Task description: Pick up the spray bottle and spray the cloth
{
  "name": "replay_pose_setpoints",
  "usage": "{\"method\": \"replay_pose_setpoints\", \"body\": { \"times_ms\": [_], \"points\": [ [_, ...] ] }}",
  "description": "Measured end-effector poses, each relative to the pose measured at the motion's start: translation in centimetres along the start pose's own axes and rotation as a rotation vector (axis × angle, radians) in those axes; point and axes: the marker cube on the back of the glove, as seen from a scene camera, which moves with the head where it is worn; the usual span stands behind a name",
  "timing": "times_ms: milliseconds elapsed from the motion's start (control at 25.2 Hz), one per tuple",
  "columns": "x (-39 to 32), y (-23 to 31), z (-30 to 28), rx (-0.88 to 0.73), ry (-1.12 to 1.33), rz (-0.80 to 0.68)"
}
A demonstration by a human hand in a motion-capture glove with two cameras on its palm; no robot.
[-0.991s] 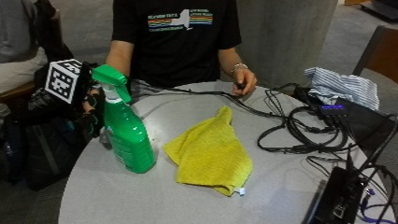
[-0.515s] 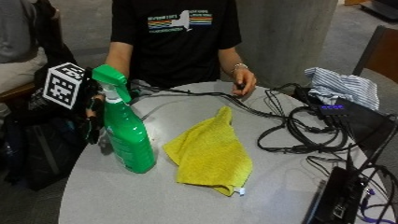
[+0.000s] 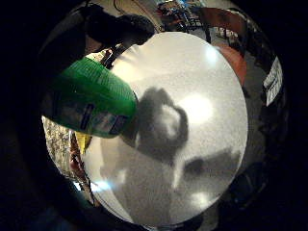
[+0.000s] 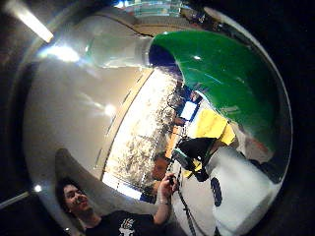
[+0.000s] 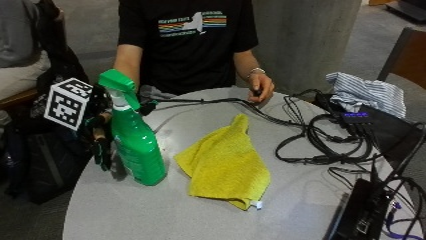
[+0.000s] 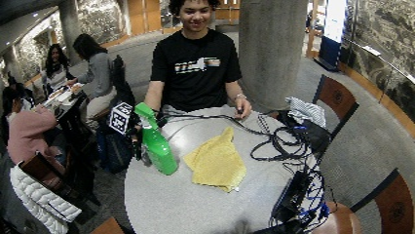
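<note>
Gloved right hand beside upright green spray bottle — white neck.

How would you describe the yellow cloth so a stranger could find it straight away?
Look at the round grey table. Near its middle, beside the green spray bottle and short of the black cables, lies the yellow cloth. It is the only yellow thing there, crumpled flat.

So we've got a round grey table here. On it stands a green spray bottle near the edge, upright, with a crumpled yellow cloth lying just beside it. On the far side there's a tangle of black cables, a striped cloth and some black boxes.
</note>
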Motion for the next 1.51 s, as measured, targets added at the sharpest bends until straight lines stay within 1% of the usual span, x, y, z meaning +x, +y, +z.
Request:
{"method": "replay_pose_setpoints", "body": {
  "times_ms": [159, 277, 357, 515, 753, 872, 951, 1149, 1506],
  "points": [
    [1.1, 0.1, 1.1, -0.020, -0.017, 0.026],
    [0.6, -1.5, 2.3, 0.014, -0.063, 0.038],
    [0.1, -2.4, 2.6, 0.031, -0.092, 0.013],
    [0.0, -2.6, 2.5, 0.027, -0.104, -0.049],
    [-0.2, -2.7, 2.4, 0.061, -0.100, -0.063],
    [-1.2, -2.9, 1.6, 0.052, -0.070, -0.069],
    [-2.3, -3.0, 0.8, 0.014, -0.018, -0.078],
    [-5.5, -2.7, -1.1, -0.141, 0.182, -0.095],
    [-8.8, -1.7, -1.3, -0.400, 0.508, -0.087]
  ]
}}
